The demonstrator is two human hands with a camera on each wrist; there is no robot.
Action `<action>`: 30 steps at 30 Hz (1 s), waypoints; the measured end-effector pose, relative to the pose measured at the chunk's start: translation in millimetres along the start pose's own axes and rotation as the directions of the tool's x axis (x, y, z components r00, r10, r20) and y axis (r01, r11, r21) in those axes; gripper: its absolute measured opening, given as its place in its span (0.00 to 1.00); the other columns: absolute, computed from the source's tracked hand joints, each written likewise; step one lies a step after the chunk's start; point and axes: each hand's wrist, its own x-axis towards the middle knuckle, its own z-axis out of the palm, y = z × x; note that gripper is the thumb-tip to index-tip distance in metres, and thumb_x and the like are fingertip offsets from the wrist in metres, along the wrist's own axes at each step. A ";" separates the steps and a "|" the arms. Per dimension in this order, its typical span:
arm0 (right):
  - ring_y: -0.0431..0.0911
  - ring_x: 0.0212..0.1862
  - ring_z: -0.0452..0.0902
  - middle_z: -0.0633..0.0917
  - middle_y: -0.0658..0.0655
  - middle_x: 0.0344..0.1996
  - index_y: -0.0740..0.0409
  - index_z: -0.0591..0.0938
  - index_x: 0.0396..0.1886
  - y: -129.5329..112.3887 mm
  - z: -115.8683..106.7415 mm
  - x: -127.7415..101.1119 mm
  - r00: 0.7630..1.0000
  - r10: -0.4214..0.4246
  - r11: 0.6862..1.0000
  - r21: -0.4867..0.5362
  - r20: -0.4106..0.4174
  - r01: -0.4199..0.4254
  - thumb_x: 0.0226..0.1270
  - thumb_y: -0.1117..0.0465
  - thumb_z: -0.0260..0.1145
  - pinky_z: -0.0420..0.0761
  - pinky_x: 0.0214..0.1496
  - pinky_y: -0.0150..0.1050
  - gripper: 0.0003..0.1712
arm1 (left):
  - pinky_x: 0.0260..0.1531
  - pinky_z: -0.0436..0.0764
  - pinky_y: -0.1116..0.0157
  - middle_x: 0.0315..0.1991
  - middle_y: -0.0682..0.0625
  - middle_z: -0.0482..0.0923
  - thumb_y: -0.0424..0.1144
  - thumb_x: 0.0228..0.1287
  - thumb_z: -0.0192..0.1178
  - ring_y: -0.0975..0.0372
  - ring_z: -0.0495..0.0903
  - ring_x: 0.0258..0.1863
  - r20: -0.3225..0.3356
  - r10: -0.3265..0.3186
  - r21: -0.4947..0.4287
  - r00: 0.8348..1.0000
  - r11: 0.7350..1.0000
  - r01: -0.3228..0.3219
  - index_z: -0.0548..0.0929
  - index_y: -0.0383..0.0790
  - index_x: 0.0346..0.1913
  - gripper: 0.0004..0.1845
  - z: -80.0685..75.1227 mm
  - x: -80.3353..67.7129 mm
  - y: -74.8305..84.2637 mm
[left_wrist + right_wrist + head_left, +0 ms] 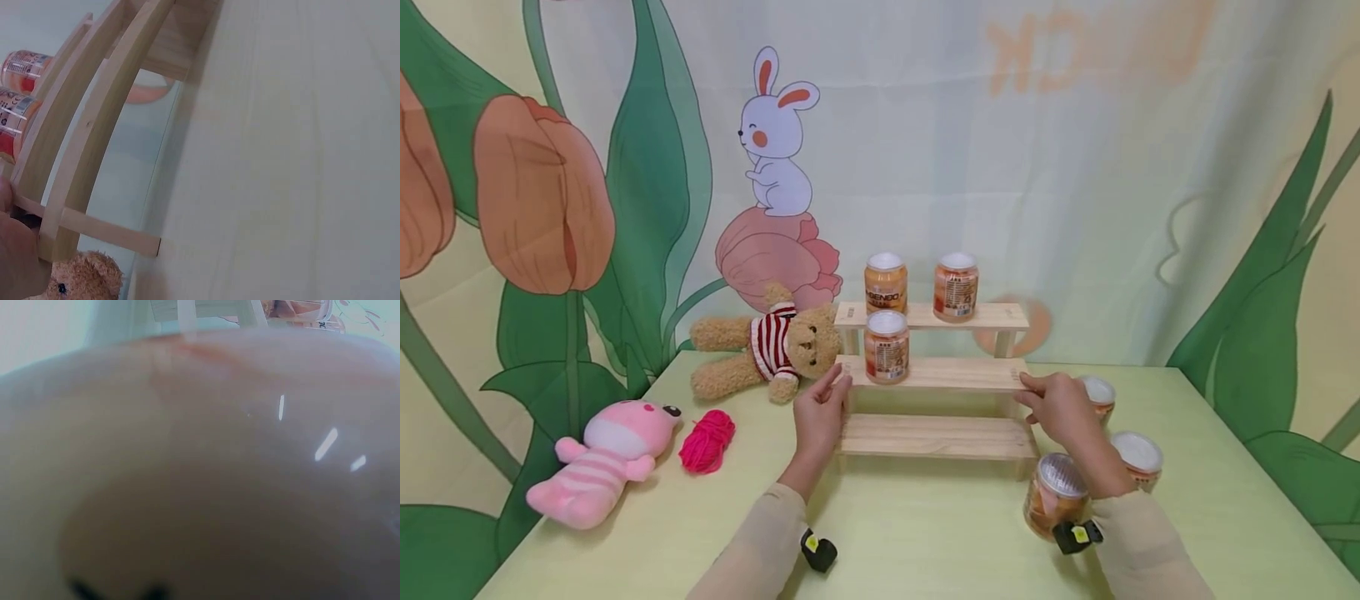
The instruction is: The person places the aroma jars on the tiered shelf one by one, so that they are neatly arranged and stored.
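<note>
Your left hand (817,417) and right hand (1060,408) touch the ends of the stepped wooden rack (936,379) mid-tabletop (925,533), fingers relaxed, seemingly steadying it; next move likely needs a loose jar (1055,493) picked up.

Right wrist view is a close pink blur — jar (1097,398) half hidden behind right hand (1060,410)

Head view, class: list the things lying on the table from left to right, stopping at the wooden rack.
Pink plush toy → pink yarn ball → teddy bear → wooden rack.
</note>
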 end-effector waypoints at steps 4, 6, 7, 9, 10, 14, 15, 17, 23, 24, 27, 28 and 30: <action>0.42 0.22 0.83 0.86 0.68 0.47 0.68 0.75 0.64 -0.3 -0.8 -0.3 1.000 0.004 1.000 0.003 -0.003 -0.004 0.72 0.62 0.66 0.65 0.15 0.36 0.25 | 0.17 0.65 0.74 0.22 0.49 0.80 0.34 0.64 0.69 0.69 0.67 0.16 0.059 0.001 -0.045 0.998 0.999 0.002 0.84 0.34 0.58 0.19 -3.9 3.4 -2.4; 0.42 0.22 0.83 0.86 0.68 0.47 0.68 0.75 0.64 -0.4 -0.8 -0.5 1.000 -0.001 1.000 0.001 -0.005 0.001 0.72 0.63 0.66 0.65 0.15 0.36 0.24 | 0.16 0.63 0.73 0.22 0.49 0.79 0.34 0.64 0.70 0.68 0.66 0.16 0.084 0.013 -0.054 0.996 0.999 -0.009 0.86 0.33 0.54 0.17 -6.0 4.5 -2.7; 0.42 0.22 0.83 0.86 0.68 0.46 0.68 0.75 0.64 -0.1 -0.5 -0.3 1.000 -0.002 1.000 0.000 -0.006 0.002 0.72 0.63 0.66 0.65 0.15 0.36 0.24 | 0.16 0.62 0.72 0.22 0.48 0.79 0.33 0.64 0.70 0.68 0.65 0.15 0.095 0.020 -0.061 0.995 0.998 -0.014 0.86 0.33 0.52 0.15 -7.0 4.9 -2.8; 0.42 0.22 0.83 0.86 0.68 0.46 0.67 0.76 0.64 0.2 -0.2 0.1 1.000 -0.002 1.000 -0.003 -0.006 0.002 0.72 0.63 0.66 0.65 0.15 0.36 0.24 | 0.15 0.61 0.72 0.22 0.47 0.77 0.32 0.63 0.69 0.67 0.63 0.14 0.109 0.029 -0.081 0.994 0.996 -0.020 0.87 0.32 0.50 0.13 -8.4 5.5 -3.5; 0.42 0.22 0.83 0.86 0.68 0.47 0.67 0.75 0.64 0.3 -0.1 0.1 1.000 -0.004 1.000 -0.005 -0.005 0.004 0.72 0.63 0.66 0.65 0.16 0.36 0.24 | 0.15 0.60 0.72 0.22 0.46 0.77 0.32 0.63 0.69 0.67 0.62 0.14 0.112 0.033 -0.088 0.993 0.996 -0.023 0.87 0.32 0.50 0.13 -8.7 5.3 -3.2; 0.45 0.23 0.84 0.86 0.68 0.47 0.67 0.76 0.64 1.7 0.0 0.3 1.000 -0.005 1.000 -0.009 -0.007 0.004 0.72 0.62 0.66 0.65 0.16 0.36 0.24 | 0.15 0.61 0.72 0.25 0.42 0.82 0.30 0.62 0.69 0.67 0.64 0.14 0.117 0.054 -0.091 0.992 0.995 -0.043 0.86 0.30 0.52 0.15 -8.6 3.6 -1.0; 0.45 0.23 0.84 0.85 0.68 0.47 0.67 0.76 0.64 1.9 0.1 0.2 1.000 -0.005 1.000 -0.006 -0.007 0.005 0.72 0.62 0.66 0.65 0.16 0.36 0.24 | 0.15 0.62 0.72 0.26 0.42 0.84 0.29 0.62 0.69 0.67 0.66 0.15 0.113 0.056 -0.082 0.992 0.996 -0.047 0.86 0.30 0.52 0.15 -8.1 3.7 -1.8; 0.45 0.23 0.84 0.86 0.68 0.47 0.67 0.76 0.64 3.1 -0.5 -0.1 1.000 -0.004 1.000 -0.002 -0.011 0.004 0.72 0.62 0.66 0.65 0.15 0.36 0.24 | 0.16 0.64 0.73 0.30 0.42 0.86 0.28 0.62 0.69 0.67 0.68 0.16 0.106 0.062 -0.061 0.992 0.997 -0.056 0.86 0.31 0.53 0.16 -5.6 4.1 -2.9; 0.45 0.24 0.84 0.87 0.67 0.45 0.67 0.75 0.65 2.1 -2.9 -1.2 1.000 0.004 1.000 0.003 0.003 -0.004 0.72 0.61 0.66 0.65 0.16 0.36 0.26 | 0.16 0.65 0.73 0.33 0.43 0.87 0.31 0.61 0.71 0.67 0.70 0.17 0.084 0.066 -0.001 0.994 0.998 -0.066 0.87 0.36 0.53 0.16 -2.7 4.7 -5.0; 0.46 0.25 0.85 0.87 0.67 0.44 0.67 0.75 0.65 1.2 -4.4 -1.5 1.000 0.004 1.000 0.004 0.014 -0.004 0.71 0.61 0.67 0.65 0.17 0.36 0.26 | 0.16 0.64 0.73 0.33 0.43 0.88 0.32 0.61 0.71 0.67 0.69 0.17 0.084 0.061 -0.002 0.995 0.998 -0.061 0.87 0.36 0.53 0.17 -2.9 4.3 -4.8; 0.46 0.26 0.85 0.88 0.66 0.39 0.70 0.74 0.66 -1.2 -12.6 -2.7 0.999 -0.004 1.000 0.010 0.039 0.004 0.71 0.59 0.68 0.66 0.17 0.35 0.29 | 0.16 0.64 0.73 0.34 0.41 0.88 0.32 0.61 0.71 0.67 0.70 0.18 0.080 0.057 -0.010 0.995 0.998 -0.056 0.87 0.36 0.53 0.17 -3.8 3.5 -5.3; 0.46 0.25 0.85 0.88 0.66 0.38 0.70 0.74 0.66 -2.2 -16.7 -3.5 0.999 0.003 1.000 0.024 0.047 -0.005 0.71 0.58 0.68 0.66 0.17 0.35 0.30 | 0.16 0.65 0.74 0.34 0.41 0.88 0.32 0.61 0.71 0.67 0.71 0.19 0.079 0.057 -0.013 0.995 0.998 -0.056 0.87 0.36 0.53 0.17 -4.0 3.3 -5.7; 0.48 0.28 0.85 0.88 0.67 0.39 0.71 0.73 0.67 -3.3 -27.0 -5.2 0.999 0.020 0.999 0.028 0.049 -0.021 0.71 0.57 0.68 0.68 0.18 0.36 0.32 | 0.16 0.65 0.74 0.34 0.40 0.87 0.32 0.61 0.71 0.66 0.72 0.19 0.075 0.059 -0.017 0.995 0.998 -0.058 0.87 0.36 0.53 0.17 -3.8 3.5 -6.7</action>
